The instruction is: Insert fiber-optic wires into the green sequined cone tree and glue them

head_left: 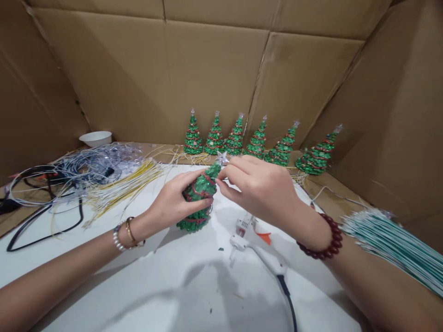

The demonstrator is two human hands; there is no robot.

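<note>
My left hand [173,200] is wrapped round a small green glitter Christmas tree [199,198] with red garlands, holding it tilted above the white table [104,286]. My right hand [258,186] pinches at the top of that tree, right by its clear star [222,158]. Beneath my right wrist a white hot glue gun [256,244] lies on the table, its black cord running toward me.
Several finished little trees [256,144] stand in a row at the back against the cardboard wall [214,69]. Yellow wires [124,186], clear stars with white leads and black cables lie at left beside a white bowl [96,138]. Green-and-white wires [391,244] are bundled at right.
</note>
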